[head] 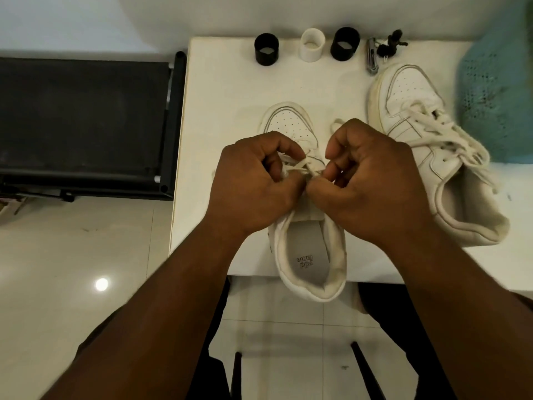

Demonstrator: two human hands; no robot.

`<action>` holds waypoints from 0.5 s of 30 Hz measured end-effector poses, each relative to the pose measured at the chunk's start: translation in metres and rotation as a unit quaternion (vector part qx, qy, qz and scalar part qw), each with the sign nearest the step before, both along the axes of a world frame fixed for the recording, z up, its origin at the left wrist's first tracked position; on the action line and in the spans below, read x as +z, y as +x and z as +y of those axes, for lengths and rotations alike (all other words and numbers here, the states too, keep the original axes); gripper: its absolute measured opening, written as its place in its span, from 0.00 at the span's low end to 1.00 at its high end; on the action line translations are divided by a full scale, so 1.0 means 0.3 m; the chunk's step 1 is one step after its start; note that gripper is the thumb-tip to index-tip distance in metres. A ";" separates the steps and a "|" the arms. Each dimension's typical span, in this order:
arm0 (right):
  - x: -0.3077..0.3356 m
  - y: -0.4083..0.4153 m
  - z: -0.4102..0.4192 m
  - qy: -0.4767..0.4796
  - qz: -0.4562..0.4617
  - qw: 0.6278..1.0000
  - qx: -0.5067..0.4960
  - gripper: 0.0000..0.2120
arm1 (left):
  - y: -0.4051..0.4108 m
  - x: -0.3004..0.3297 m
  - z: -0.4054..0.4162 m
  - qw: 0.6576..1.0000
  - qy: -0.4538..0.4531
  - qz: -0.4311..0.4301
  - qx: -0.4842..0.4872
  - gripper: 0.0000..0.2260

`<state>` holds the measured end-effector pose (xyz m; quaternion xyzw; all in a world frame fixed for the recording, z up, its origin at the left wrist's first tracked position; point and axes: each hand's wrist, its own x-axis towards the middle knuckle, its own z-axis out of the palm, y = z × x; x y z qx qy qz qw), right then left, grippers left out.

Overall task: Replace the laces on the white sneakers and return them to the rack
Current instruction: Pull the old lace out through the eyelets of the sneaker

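A white sneaker [305, 255] lies on the white table [225, 116], toe pointing away, heel hanging over the near edge. Its white lace [302, 166] crosses over the tongue. My left hand [253, 186] and my right hand [372, 180] meet above the tongue, each with curled fingers pinching a part of the lace. The hands hide most of the eyelets. A second white sneaker [427, 151] lies to the right, toe away, its laces loose across the top.
Two black rings [266, 49] [345, 43] and a white one [312, 44] stand at the table's far edge, beside a metal tool [372, 56] and a small black object [392, 43]. A teal cloth [499, 96] lies at right. A black rack [86, 122] stands left of the table.
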<state>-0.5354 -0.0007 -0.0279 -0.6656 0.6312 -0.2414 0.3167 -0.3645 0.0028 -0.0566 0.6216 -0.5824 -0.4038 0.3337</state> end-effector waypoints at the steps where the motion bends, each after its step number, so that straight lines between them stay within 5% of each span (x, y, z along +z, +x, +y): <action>1: -0.003 0.005 0.003 -0.011 0.009 1.000 -0.001 0.14 | -0.002 -0.001 0.003 1.000 -0.007 -0.013 0.002 0.07; 10: -0.023 0.008 0.002 -0.041 -0.016 0.999 -0.029 0.09 | -0.005 0.006 0.010 0.983 -0.084 -0.160 0.023 0.04; 15: -0.028 0.014 0.008 -0.057 -0.015 0.997 -0.044 0.08 | 0.006 -0.006 0.005 0.983 -0.092 -0.156 0.029 0.07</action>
